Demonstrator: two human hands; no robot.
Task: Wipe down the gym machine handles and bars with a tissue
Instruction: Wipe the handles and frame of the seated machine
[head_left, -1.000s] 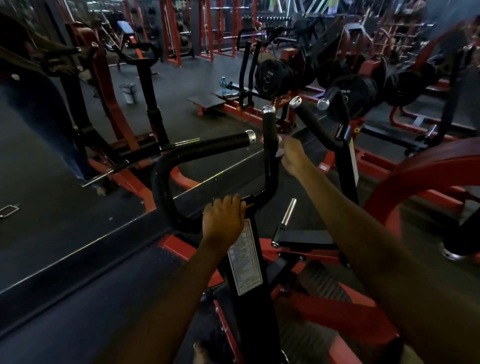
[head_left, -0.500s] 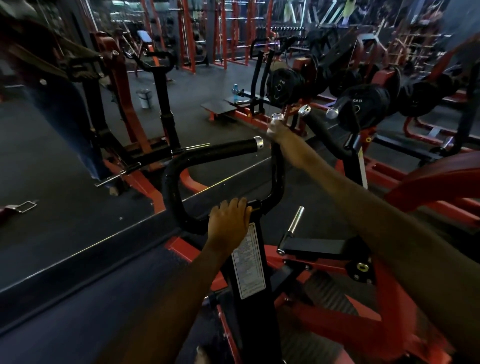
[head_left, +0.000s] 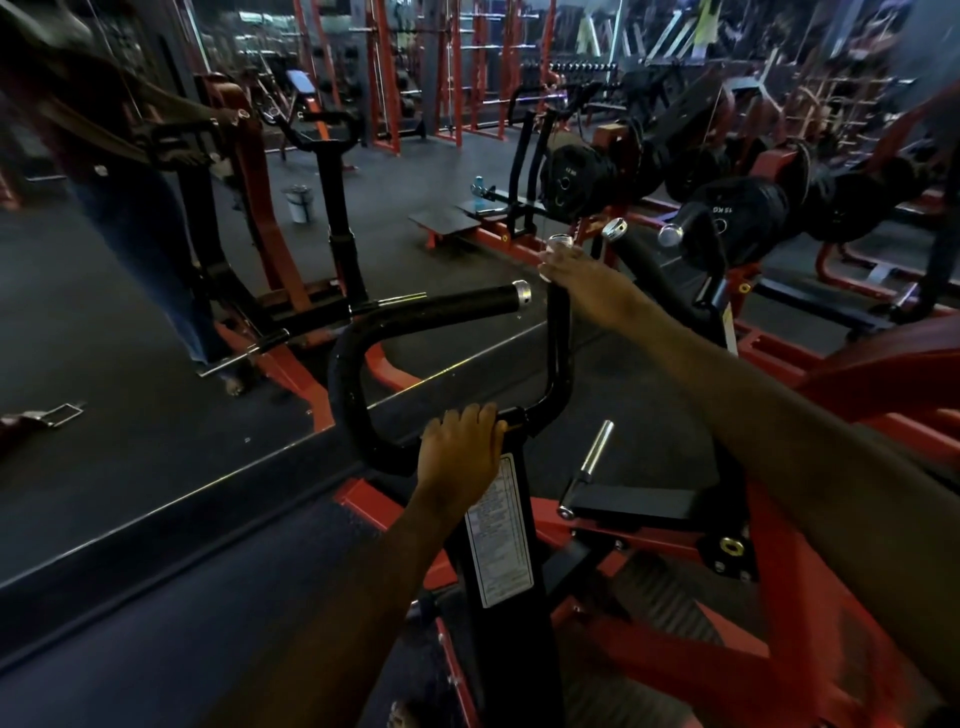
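Dim red-and-black gym all round, and right-hand fingers (head_left: 551, 260) curl round the upright handle (head_left: 559, 332) just under its chrome cap, tissue barely showing, so squeeze evenly and twist through the stroke while the left hand (head_left: 457, 452) grips the bar's base (head_left: 524, 415), steadying.

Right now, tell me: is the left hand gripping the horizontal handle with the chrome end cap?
No: the left hand grips the black bar at the base of the handle loop, well below the horizontal handle.
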